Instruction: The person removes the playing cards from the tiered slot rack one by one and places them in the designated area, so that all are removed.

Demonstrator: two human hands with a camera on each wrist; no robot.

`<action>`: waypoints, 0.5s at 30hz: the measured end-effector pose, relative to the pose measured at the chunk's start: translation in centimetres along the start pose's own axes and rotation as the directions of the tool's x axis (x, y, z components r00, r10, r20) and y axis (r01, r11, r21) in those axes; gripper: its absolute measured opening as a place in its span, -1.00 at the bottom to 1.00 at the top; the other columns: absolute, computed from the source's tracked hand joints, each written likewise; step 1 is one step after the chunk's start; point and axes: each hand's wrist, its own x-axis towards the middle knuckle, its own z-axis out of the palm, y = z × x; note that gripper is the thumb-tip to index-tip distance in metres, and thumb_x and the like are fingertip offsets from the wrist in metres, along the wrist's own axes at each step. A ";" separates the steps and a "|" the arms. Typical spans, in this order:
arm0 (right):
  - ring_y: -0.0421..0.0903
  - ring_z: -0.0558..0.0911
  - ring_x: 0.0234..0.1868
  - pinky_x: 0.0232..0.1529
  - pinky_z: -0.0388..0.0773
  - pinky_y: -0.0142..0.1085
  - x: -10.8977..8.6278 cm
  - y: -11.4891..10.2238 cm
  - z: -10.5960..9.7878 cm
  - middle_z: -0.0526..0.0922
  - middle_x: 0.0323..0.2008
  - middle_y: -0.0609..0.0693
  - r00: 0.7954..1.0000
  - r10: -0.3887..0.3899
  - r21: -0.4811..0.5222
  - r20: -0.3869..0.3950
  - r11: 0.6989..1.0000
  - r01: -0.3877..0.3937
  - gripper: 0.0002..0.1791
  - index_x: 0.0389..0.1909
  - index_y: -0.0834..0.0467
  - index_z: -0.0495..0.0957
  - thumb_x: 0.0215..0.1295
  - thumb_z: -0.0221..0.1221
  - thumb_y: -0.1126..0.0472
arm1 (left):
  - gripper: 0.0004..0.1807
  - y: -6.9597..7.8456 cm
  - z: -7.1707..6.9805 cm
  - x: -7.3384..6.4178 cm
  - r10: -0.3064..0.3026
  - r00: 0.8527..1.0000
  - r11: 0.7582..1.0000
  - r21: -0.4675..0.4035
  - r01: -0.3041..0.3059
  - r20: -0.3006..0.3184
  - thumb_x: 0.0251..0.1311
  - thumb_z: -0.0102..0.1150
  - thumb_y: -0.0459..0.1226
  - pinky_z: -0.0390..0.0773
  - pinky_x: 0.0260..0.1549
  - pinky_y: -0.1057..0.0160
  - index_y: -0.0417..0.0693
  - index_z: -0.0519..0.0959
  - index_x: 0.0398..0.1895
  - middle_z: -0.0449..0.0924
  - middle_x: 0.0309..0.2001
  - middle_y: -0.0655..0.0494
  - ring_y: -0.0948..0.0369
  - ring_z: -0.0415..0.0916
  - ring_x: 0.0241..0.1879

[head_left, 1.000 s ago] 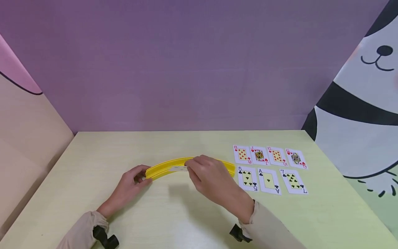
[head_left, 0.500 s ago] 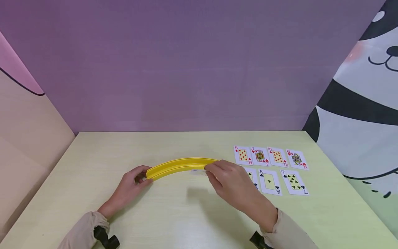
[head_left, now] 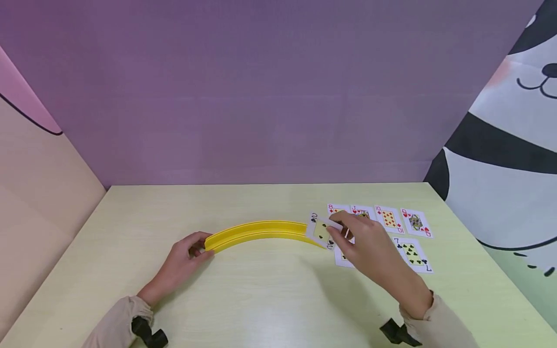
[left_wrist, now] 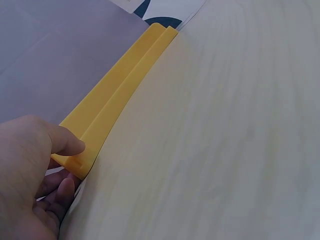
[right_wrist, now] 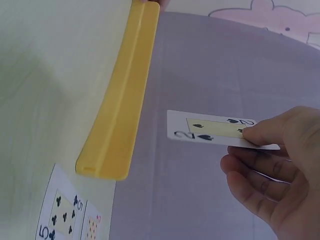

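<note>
My left hand (head_left: 180,258) grips the left end of a curved yellow card holder (head_left: 261,232), which stands on the table. The left wrist view shows its thumb on the front of the holder (left_wrist: 117,92) and other fingers curled at the end. No card shows in the groove. Just past the holder's right end, my right hand (head_left: 374,249) pinches a two of spades (head_left: 321,230) between thumb and fingers. Seen from the right wrist, this two of spades (right_wrist: 205,129) is clear of the holder, its face showing.
Playing cards lie face up at the table's right. In the back row are an eight of diamonds (head_left: 335,208), a jack, a ten of diamonds (head_left: 388,220) and a queen (head_left: 415,223). The front row includes a five of clubs (right_wrist: 62,212) and a seven of clubs (head_left: 412,254).
My right hand has drawn the card rightward along the holder and out past its right end, turning its face into view. The left hand and the holder have stayed put.
</note>
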 end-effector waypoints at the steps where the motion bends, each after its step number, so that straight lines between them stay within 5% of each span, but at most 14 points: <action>1: -0.32 0.53 -0.49 -0.51 0.48 -0.39 -0.1 0.3 -0.3 0.59 -0.49 -0.21 1.000 0.011 0.008 0.001 1.000 -0.011 -0.81 -0.20 0.14 0.61 0.19 0.34 0.36 | -0.67 0.0 0.0 0.0 -0.003 1.000 1.000 -0.001 0.003 0.000 0.21 0.34 -0.37 0.51 -0.33 0.35 -0.12 0.60 0.05 0.63 -0.18 0.05 0.20 0.45 -0.35; 15: -0.34 0.57 -0.40 -0.43 0.37 -0.56 -1.3 4.6 -4.5 0.73 -0.43 -0.02 0.967 0.212 0.033 -0.141 0.977 -0.209 -0.86 -0.23 0.17 0.59 0.24 0.35 0.28 | -0.66 0.1 -0.1 0.0 -0.026 1.000 1.000 0.000 0.026 0.006 0.20 0.34 -0.37 0.51 -0.32 0.34 -0.10 0.60 0.06 0.63 -0.17 0.07 0.17 0.46 -0.34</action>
